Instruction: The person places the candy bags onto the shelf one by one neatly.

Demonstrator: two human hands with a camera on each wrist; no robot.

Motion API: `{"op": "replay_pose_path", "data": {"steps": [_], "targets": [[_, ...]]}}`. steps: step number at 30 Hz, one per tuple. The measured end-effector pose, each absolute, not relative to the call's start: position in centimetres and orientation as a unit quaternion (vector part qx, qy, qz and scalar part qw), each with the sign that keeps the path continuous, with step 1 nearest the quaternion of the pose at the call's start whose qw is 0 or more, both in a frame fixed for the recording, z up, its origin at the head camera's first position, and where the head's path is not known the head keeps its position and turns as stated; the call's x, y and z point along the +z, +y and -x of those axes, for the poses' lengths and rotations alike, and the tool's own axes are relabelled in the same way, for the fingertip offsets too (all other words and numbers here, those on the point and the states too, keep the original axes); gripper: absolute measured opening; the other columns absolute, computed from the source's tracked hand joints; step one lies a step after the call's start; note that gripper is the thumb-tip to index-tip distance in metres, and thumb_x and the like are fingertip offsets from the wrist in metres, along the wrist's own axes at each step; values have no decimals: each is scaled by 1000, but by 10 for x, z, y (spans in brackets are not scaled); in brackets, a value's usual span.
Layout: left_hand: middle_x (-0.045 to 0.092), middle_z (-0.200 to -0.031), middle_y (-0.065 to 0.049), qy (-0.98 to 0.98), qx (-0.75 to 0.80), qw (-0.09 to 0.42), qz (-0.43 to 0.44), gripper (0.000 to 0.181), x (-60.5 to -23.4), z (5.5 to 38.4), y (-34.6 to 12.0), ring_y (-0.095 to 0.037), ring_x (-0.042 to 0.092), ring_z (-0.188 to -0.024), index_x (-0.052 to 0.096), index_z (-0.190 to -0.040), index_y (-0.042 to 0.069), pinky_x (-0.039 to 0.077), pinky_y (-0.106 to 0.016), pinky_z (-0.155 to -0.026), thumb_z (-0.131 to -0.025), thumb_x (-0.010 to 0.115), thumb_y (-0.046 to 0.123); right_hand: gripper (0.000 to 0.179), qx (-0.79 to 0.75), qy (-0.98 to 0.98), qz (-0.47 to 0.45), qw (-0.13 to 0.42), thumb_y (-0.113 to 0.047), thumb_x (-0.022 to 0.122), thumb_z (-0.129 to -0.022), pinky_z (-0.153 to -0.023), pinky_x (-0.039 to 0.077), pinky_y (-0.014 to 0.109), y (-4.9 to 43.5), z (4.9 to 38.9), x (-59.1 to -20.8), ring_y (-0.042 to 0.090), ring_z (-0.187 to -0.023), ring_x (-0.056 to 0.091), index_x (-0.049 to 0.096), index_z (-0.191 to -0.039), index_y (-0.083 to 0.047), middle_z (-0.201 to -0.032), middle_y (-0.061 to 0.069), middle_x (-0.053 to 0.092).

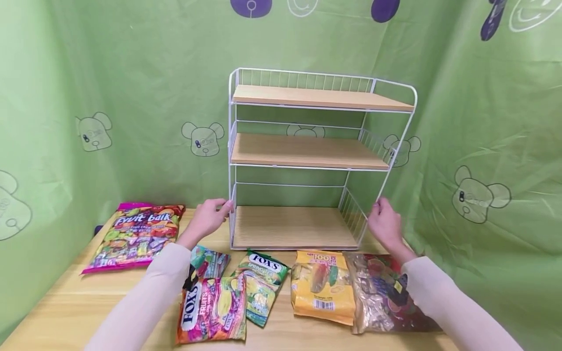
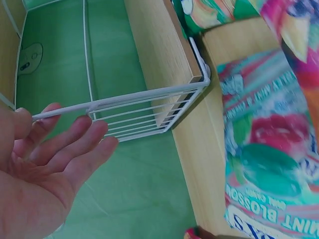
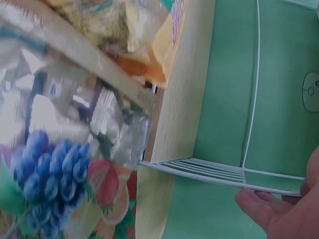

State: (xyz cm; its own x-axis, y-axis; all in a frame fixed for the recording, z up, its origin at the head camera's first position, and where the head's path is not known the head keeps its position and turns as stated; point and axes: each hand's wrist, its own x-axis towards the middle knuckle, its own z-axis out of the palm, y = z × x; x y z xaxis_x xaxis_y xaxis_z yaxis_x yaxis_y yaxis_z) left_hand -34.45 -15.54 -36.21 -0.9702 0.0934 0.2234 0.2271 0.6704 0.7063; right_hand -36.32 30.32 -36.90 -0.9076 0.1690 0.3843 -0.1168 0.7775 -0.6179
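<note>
A three-tier shelf rack (image 1: 307,152) with a white wire frame and wooden boards stands upright on the table against the green backdrop. Its three boards hold nothing. On the rack's left front post, my left hand (image 1: 206,222) pinches the wire between thumb and index finger; in the left wrist view the other fingers (image 2: 92,159) extend loosely beside it. Across from it, my right hand (image 1: 386,224) holds the right front post low down. The right wrist view shows its fingers (image 3: 256,204) against the white wire, with the thumb partly cut off by the frame edge.
Candy bags lie around the rack's front: Fruit balik (image 1: 136,234) at left, Mint Blossom (image 2: 271,149), Fox's Fruits (image 1: 217,309) and Fox's Spring Tea (image 1: 263,280) before it, then a yellow Lot 100 bag (image 1: 322,287) and a clear candy bag (image 1: 379,297) under my right forearm.
</note>
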Motion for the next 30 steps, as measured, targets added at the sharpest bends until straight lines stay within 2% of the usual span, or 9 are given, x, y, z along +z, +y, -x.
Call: {"op": "replay_pose_path", "data": {"steps": [7,12,18,26,30], "targets": [[75,-109,-17,-912,-393,92,77,41,-364,342,-178,-31,72,-98,72,-118,7,59,-46,-83,-109,44,36,39,345,-911,-10,228,-21,29,-109,-41,45,28,282,359,-369,20,-56,52,51,-128,5,-88,20,61],[75,-110,-19,-913,-389,99,73,41,-366,340,-192,-33,73,-99,72,-117,5,58,-49,-87,-110,43,34,34,342,-908,-23,242,-19,32,-109,-44,46,30,267,354,-370,21,-57,53,54,-122,4,-89,22,63],[73,-117,-21,-913,-390,103,58,44,-367,334,-207,-36,72,-103,70,-120,4,57,-52,-91,-110,42,36,32,349,-905,-35,240,-18,35,-109,-53,51,31,254,356,-375,27,-68,60,55,-122,3,-97,26,66],[73,-115,-21,-917,-381,108,41,45,-368,331,-222,-35,71,-105,69,-119,6,56,-53,-92,-110,40,39,31,368,-900,-48,228,-19,36,-109,-47,50,29,241,357,-375,24,-63,59,56,-120,2,-93,25,67],[73,-115,-22,-918,-380,110,39,46,-369,330,-227,-36,71,-104,68,-121,5,55,-54,-91,-110,40,39,33,376,-900,-47,213,-22,36,-109,-50,52,28,237,358,-376,27,-70,64,56,-123,1,-98,27,68]]}}
